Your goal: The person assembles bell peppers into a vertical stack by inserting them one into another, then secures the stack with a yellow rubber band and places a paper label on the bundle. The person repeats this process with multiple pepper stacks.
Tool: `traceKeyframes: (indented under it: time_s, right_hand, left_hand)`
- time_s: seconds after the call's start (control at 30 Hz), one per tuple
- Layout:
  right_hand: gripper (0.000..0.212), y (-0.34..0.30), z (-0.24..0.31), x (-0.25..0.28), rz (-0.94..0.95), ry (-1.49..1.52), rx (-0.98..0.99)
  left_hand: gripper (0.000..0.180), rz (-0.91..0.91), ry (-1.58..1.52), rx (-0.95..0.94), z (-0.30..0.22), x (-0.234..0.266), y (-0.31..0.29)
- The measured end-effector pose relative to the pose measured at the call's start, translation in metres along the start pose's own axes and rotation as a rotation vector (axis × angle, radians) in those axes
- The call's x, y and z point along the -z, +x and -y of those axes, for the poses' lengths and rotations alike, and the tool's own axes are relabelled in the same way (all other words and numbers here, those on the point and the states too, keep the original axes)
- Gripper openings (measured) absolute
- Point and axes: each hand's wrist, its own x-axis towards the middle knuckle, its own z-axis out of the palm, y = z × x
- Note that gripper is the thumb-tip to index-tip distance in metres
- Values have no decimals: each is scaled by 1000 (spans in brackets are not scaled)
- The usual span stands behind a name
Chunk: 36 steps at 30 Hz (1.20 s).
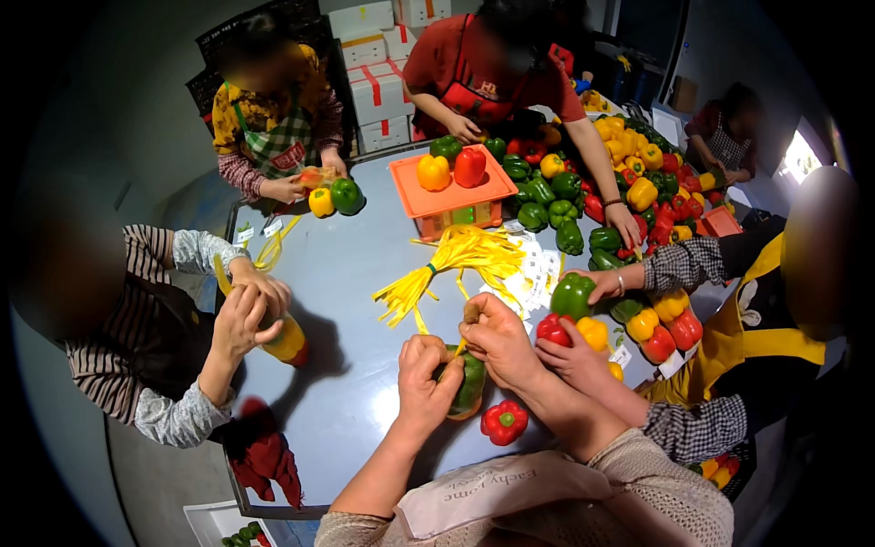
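While my left hand (428,381) and right hand (503,342) pinch closed on a yellow strip (461,347), the green pepper (471,383) sits directly below them.
Its long axis seems to run from my body toward the far side, though my fingers cover its far end; my left hand is the nearer, overlapping its left edge, and I cannot tell whether it touches. A red pepper (504,422) lies just right of it, near my right forearm (567,408). Beyond my hands lies a bundle of yellow strips (474,258), white labels (541,271) at its right; a co-worker's hand (581,357), at another red pepper (552,330), crowds my right forearm.
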Motion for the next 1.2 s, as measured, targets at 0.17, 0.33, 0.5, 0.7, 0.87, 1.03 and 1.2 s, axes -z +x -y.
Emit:
traceKeyframes:
  time_s: [0.17,0.33,0.5,0.7,0.87,1.03,1.2]
  right_hand:
    - [13,7,7,1,136,-360,82]
    - [16,0,20,-5,136,-587,155]
    - [15,0,10,-7,9,-73,10]
    - [15,5,8,2,-13,147,-105]
    - [12,3,11,-2,31,25,-111]
    - [14,1,8,8,-29,48,-55]
    - [13,-2,4,16,-45,-21,24]
  left_hand:
    - [10,75,90,-38,-14,3,9]
    - [10,20,86,-49,-1,-3,5]
    - [10,-24,93,-43,-5,-4,0]
    - [20,-6,47,-2,4,-1,-8]
    - [75,94,-246,133,27,8,-20]
    - [122,232,-379,256,29,6,-31]
    - [123,285,-324,302,40,0,-44]
